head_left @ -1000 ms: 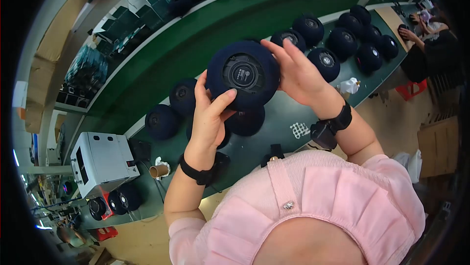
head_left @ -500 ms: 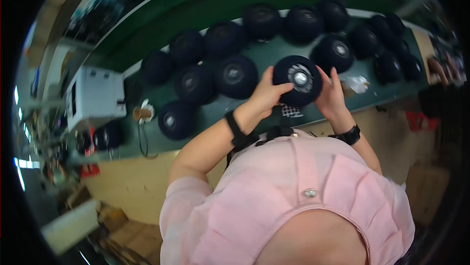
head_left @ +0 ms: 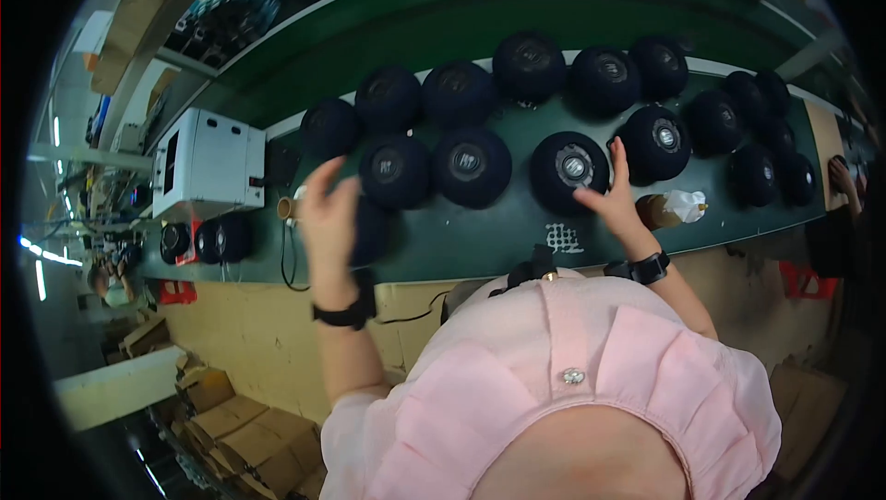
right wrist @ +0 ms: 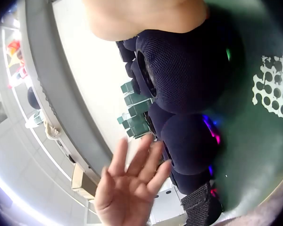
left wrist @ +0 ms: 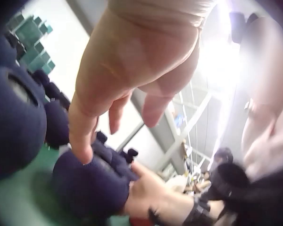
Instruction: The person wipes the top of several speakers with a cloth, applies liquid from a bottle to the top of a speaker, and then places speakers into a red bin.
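Note:
A round speaker (head_left: 558, 188) in navy mesh fabric sits on the green table, its ringed base and pale label facing up. At its right side is my right hand (head_left: 620, 204), thumb by the front edge and straight fingers along the far side. The right wrist view shows that speaker (right wrist: 184, 70) large, under the edge of my right hand (right wrist: 146, 19). Off to the left, my left hand (head_left: 329, 223) is raised with nothing in it, slightly blurred, partly covering another speaker (head_left: 371, 234). In the right wrist view the left hand (right wrist: 127, 195) shows its spread fingers and palm.
Several more navy speakers stand in rows behind and to the right, one (head_left: 657, 142) close beside my right hand. A white box-shaped machine (head_left: 210, 163) stands at the left. Near the front edge lie a white perforated piece (head_left: 563, 239) and a cardboard roll with crumpled white wrap (head_left: 685, 206).
The speaker, earlier raised between both hands, has come down onto the table. My left hand has let go and moved left; my right hand stays at the speaker's side.

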The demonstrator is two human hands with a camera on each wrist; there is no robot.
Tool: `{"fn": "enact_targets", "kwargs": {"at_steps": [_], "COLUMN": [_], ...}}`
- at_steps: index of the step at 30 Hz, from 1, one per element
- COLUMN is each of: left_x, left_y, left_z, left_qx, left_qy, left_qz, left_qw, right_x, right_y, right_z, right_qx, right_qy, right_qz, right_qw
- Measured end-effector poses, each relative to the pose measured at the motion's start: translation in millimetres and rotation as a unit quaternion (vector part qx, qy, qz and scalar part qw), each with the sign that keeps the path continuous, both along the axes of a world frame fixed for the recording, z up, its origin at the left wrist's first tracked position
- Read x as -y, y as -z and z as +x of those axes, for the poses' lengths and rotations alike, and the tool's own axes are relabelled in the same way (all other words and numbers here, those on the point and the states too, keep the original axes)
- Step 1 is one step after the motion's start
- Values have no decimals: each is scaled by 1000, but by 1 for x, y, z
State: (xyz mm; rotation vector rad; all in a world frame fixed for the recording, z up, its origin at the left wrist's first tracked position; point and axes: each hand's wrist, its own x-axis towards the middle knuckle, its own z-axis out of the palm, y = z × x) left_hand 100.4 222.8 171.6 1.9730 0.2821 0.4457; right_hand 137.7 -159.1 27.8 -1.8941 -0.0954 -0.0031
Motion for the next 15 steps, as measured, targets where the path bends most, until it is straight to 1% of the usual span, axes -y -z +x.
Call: {"fn": "enact_targets", "kwargs": {"at_steps": [1, 2, 3, 4, 6, 8, 9, 10, 12, 14, 15], "left_x": [-60, -82, -127, -146, -193, -218, -227, -221, -226, -237, -240], "left_y": [29, 24, 46, 55, 83, 103, 107, 97, 97, 103, 104], "left_z": [-4, -9, -14, -15, -16, -16, -12, -5, 9, 21, 26], "left_qx": [14, -30, -47, -79, -196, -193, -208, -229, -228, -237, -256], "left_qy": [-67, -140, -188, -241, -282, -245, -246, -259, -265, -235, -221], "left_qz": [22, -21, 10, -23, -64, 23, -20, -46, -46, 151, 210], "left_qw": [997, 989, 981, 967, 937, 950, 947, 937, 936, 930, 917], "right_x": [-3, -5, -9, -15, -17, -18, -19, -20, -23, -30, -35], "right_y": [-8, -16, -23, -27, -26, -21, -22, -23, -23, -28, -33], "right_z": [2, 1, 0, 2, -1, 1, 3, 2, 3, 4, 6], "right_qx": [25, 24, 34, 46, 34, 46, 46, 51, 56, 45, 29], "right_qy": [-11, -4, -33, -65, -55, -42, -49, -47, -45, -25, -13], "right_qz": [-53, -56, -130, -203, -182, -216, -227, -235, -244, -254, -231], "right_qw": [998, 998, 990, 976, 981, 974, 972, 970, 967, 966, 973]}}
